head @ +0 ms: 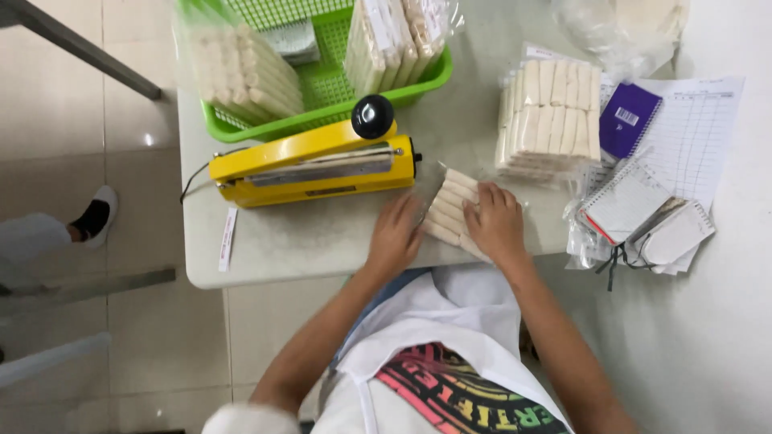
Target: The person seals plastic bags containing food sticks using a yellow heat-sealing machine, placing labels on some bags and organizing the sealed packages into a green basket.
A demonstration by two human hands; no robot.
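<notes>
A clear bag of pale stick-shaped pieces lies on the white table near its front edge. My left hand rests flat against the bag's left side. My right hand presses on its right side, fingers over the sticks. Just behind the bag stands a yellow heat sealer with a black knob.
A green basket at the back holds several packed bags. A stack of filled bags lies at the right, beside a purple booklet, paper sheets and notebooks. A person's foot stands on the floor at left.
</notes>
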